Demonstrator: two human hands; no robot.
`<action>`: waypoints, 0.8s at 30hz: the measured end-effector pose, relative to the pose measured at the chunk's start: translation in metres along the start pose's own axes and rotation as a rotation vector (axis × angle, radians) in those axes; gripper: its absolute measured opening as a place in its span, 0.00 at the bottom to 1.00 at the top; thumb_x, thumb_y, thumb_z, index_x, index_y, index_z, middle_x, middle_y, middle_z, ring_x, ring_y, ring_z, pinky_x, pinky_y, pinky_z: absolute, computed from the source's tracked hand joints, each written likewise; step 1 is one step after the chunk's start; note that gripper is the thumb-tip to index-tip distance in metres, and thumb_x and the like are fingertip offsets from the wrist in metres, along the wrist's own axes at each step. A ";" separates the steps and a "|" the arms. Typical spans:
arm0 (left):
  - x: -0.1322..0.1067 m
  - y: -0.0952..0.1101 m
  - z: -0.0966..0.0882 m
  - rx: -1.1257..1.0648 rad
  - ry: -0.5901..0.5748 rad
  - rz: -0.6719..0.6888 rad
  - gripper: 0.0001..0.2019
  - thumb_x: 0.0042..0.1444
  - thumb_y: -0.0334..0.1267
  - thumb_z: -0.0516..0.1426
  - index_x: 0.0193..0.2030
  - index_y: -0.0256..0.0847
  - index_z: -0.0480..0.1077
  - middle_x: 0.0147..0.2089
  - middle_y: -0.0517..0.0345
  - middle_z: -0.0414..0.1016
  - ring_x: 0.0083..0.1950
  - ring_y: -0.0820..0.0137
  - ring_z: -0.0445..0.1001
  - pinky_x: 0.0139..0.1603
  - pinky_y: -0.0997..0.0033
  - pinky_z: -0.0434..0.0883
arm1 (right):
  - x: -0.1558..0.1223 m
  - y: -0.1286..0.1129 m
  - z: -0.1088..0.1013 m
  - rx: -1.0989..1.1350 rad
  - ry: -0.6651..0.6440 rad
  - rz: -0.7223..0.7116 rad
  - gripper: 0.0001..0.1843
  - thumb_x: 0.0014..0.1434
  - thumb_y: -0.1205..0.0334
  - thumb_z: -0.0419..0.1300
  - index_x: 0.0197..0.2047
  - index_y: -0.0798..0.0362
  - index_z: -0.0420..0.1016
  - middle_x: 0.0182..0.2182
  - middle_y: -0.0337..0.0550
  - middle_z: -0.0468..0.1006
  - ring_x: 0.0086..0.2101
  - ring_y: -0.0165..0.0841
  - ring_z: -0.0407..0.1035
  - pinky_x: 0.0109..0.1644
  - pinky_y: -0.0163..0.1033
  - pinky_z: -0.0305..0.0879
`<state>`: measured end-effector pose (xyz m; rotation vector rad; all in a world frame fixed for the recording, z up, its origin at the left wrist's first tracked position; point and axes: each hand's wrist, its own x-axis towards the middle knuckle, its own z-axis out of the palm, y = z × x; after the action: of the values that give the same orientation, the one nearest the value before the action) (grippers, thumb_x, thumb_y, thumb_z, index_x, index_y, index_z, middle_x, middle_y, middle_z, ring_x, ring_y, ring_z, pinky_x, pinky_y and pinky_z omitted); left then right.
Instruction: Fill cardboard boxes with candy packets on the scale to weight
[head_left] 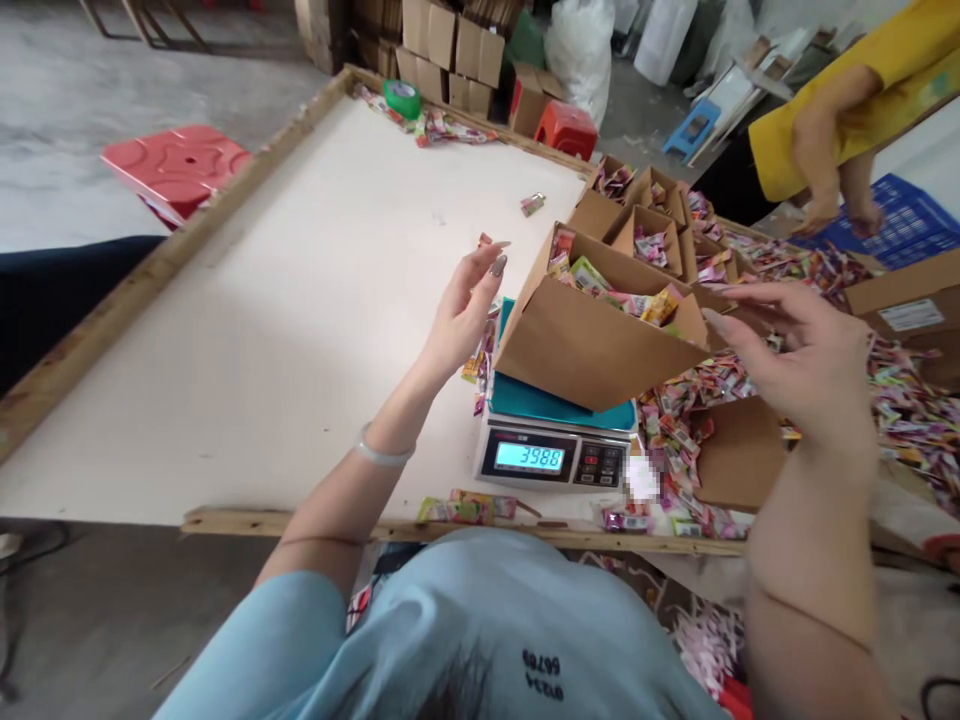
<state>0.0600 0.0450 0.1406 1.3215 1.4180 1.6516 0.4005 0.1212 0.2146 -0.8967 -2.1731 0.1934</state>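
Observation:
An open cardboard box [600, 340] filled with small colourful wrapped packets [589, 277] sits at an angle on the teal pan of a digital scale [555, 455]. The scale's lit display appears to read 3988. To the left of the box is my left hand [466, 305], its thumb and forefinger apart. A small orange-red bit shows just past its fingers; whether it is held I cannot tell. My right hand [799, 350] is at the box's right end, fingers spread, the thumb close to or touching the rim.
Filled smaller boxes [649, 240] stand behind the scale, with heaped loose packets [900, 410] on the right. One packet [532, 204] and green tape [402, 98] are on the white table [262, 340], edged by wooden strips. A co-worker in yellow [840, 120] bends near a blue crate [892, 225].

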 end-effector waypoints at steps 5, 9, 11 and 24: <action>-0.001 0.004 0.009 0.022 -0.016 0.010 0.19 0.72 0.52 0.53 0.63 0.49 0.72 0.70 0.51 0.72 0.73 0.54 0.70 0.73 0.49 0.71 | 0.024 -0.005 0.014 0.163 -0.112 0.006 0.16 0.71 0.46 0.67 0.50 0.51 0.81 0.44 0.45 0.82 0.43 0.40 0.80 0.51 0.45 0.81; -0.003 0.006 0.014 0.036 -0.027 0.028 0.20 0.71 0.53 0.54 0.64 0.49 0.72 0.71 0.51 0.72 0.72 0.55 0.70 0.73 0.51 0.70 | 0.055 -0.006 0.018 0.163 -0.336 -0.018 0.22 0.70 0.40 0.65 0.52 0.50 0.81 0.40 0.43 0.81 0.38 0.39 0.79 0.45 0.43 0.80; -0.006 0.008 0.010 0.045 -0.020 0.030 0.21 0.71 0.54 0.54 0.64 0.49 0.71 0.71 0.51 0.72 0.72 0.56 0.70 0.73 0.52 0.71 | 0.060 0.003 0.012 0.127 -0.249 -0.020 0.22 0.70 0.40 0.65 0.51 0.50 0.81 0.39 0.43 0.81 0.36 0.38 0.78 0.41 0.42 0.78; -0.002 -0.015 -0.002 0.024 0.068 -0.024 0.20 0.68 0.54 0.57 0.61 0.48 0.73 0.68 0.49 0.75 0.70 0.58 0.72 0.72 0.54 0.71 | -0.151 0.112 0.088 -0.221 -0.421 0.680 0.26 0.66 0.39 0.66 0.26 0.49 0.68 0.21 0.43 0.71 0.28 0.42 0.75 0.42 0.50 0.78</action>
<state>0.0564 0.0460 0.1263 1.2677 1.4920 1.6828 0.4689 0.1169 0.0189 -1.8445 -2.1991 0.5161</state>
